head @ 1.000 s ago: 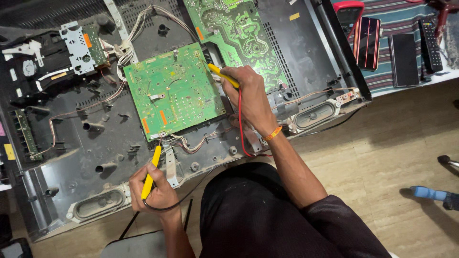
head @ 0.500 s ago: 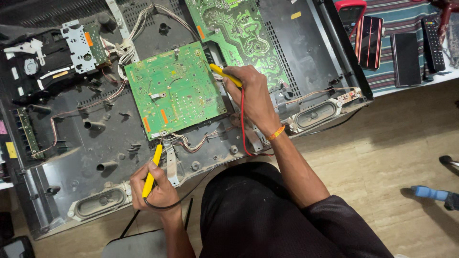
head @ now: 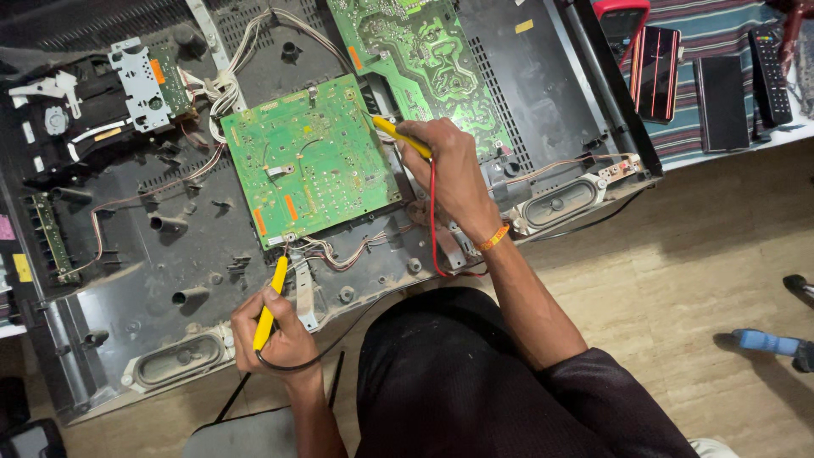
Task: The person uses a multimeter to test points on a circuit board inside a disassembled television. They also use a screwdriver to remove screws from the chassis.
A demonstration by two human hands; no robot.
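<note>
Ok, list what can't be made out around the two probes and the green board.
Head view:
- Tip of yellow probe in right hand: too small.
- Tip of yellow probe in left hand: contact at green board edge unclear.
- Meter: cut by top edge.

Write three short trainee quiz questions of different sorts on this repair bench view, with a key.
1. True or false: the left hand holds a yellow probe whose tip meets the lower edge of the square green circuit board.
2. Which colour is the lead running from the right hand? A blue, B red, C white.
3. Fill in: the right hand's yellow probe touches the board's ___ edge.

Key: 1 true; 2 B; 3 right.
</note>
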